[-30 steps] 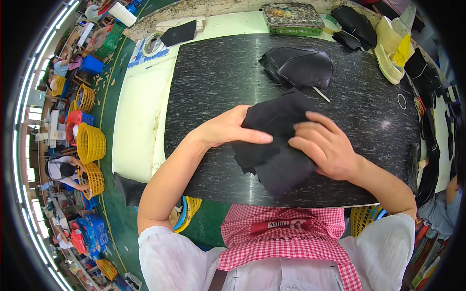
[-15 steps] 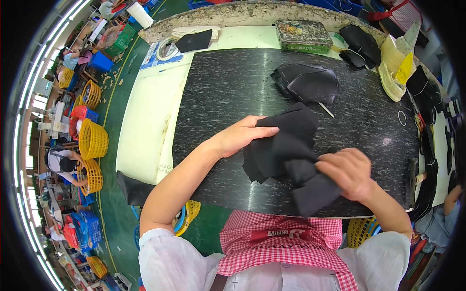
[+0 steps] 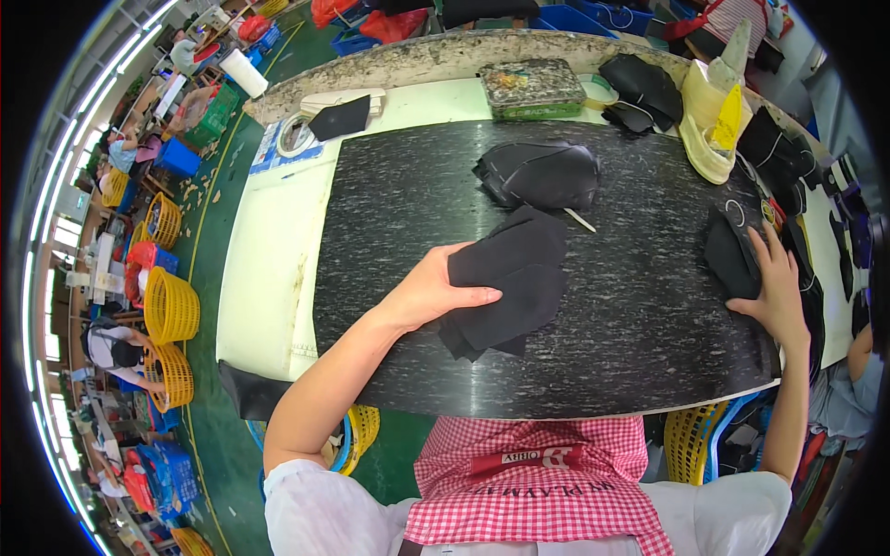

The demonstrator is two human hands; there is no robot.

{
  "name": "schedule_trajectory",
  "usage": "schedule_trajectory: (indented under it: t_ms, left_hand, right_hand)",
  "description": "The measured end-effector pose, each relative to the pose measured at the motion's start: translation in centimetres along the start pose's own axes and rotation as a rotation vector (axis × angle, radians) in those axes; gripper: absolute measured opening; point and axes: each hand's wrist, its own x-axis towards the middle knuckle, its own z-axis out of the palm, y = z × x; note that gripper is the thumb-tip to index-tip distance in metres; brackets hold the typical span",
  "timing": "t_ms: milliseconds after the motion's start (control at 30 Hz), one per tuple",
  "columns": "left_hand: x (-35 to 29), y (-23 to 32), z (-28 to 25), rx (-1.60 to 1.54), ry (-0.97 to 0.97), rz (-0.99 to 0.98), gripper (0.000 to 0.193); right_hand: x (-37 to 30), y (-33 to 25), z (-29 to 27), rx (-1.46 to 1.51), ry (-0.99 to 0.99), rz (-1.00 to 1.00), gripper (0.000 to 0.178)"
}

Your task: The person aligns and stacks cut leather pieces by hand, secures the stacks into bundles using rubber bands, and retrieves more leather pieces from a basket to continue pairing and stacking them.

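Observation:
A loose stack of matte black fabric pieces [image 3: 510, 278] lies over the middle of the dark speckled board [image 3: 399, 195]. My left hand [image 3: 436, 292] grips its left edge, thumb on top and the other fingers hidden beneath. At the board's right side, my right hand [image 3: 774, 287] has its fingers spread, beside and touching several black pieces [image 3: 730, 255] that stand tilted there. Farther back is another bundle of shinier black pieces [image 3: 542, 174], with a thin pale stick [image 3: 580, 220] at its near edge.
Along the back stand a stained box [image 3: 533, 88], a tape roll [image 3: 598, 90] and more black pieces [image 3: 640, 88]. A cream shoe-shaped form [image 3: 706, 139] with a yellow tag is at the back right. Yellow baskets [image 3: 688, 445] sit below the front edge.
My right hand has left the stack and moved right and away to the board's side, where black pieces now stand. My left hand still holds the stack. The view has shifted slightly.

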Motion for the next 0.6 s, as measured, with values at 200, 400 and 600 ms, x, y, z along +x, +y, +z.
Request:
schedule_trajectory:
  t_ms: [200,400,600]
  left_hand:
    - [2.0,0.5,2.6,-0.097,-0.048,0.005,0.038]
    - [3.1,-0.4,5.2,-0.355,0.194,-0.039,0.037]
    - [6.1,0.0,9.8,-0.512,0.184,0.046,0.036]
  right_hand:
    - [2.0,-14.6,6.0,0.215,0.193,-0.906,0.051]
    - [1.1,-6.7,4.0,0.348,0.323,-0.656,0.032]
    - [-3.0,-0.2,2.4,-0.094,0.289,0.003,0.058]
